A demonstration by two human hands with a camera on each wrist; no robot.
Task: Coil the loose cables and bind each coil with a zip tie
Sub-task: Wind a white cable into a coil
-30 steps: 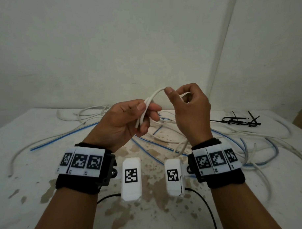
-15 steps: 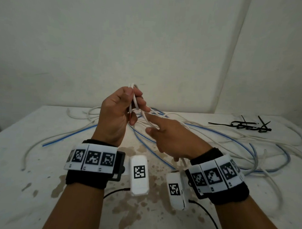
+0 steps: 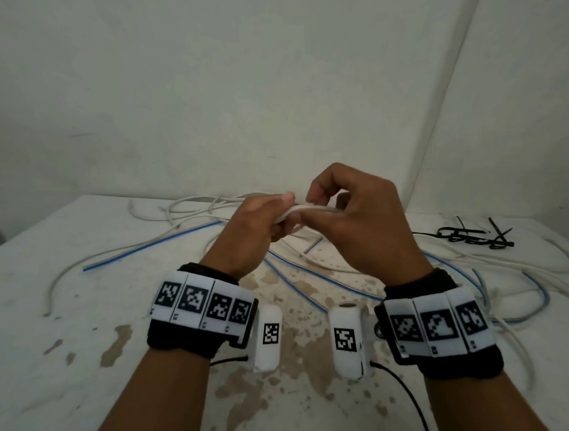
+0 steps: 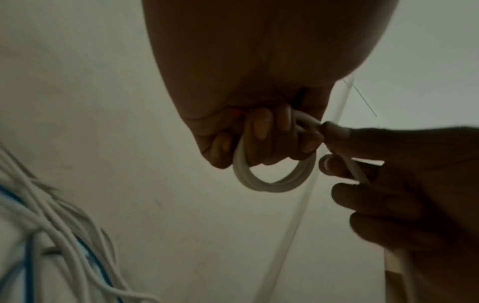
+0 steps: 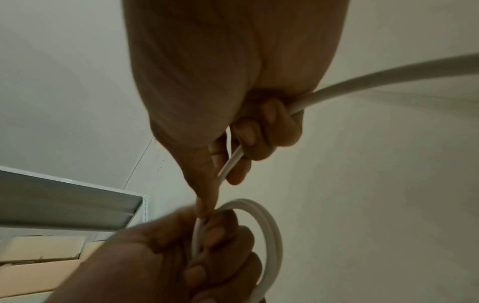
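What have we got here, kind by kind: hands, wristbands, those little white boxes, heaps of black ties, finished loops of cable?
Hands: 2 (left, right)
Wristbands: 2
White boxes: 2
Zip-tie heaps: 1
Coil: 1, in the left hand, its cable gripped by the right
Total: 8
The loose cables, white and blue, are too tangled to count.

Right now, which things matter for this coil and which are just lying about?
In use: left hand gripping the white coil; right hand feeding the white cable; zip ties next.
Lying about: blue cables, other white cables, table.
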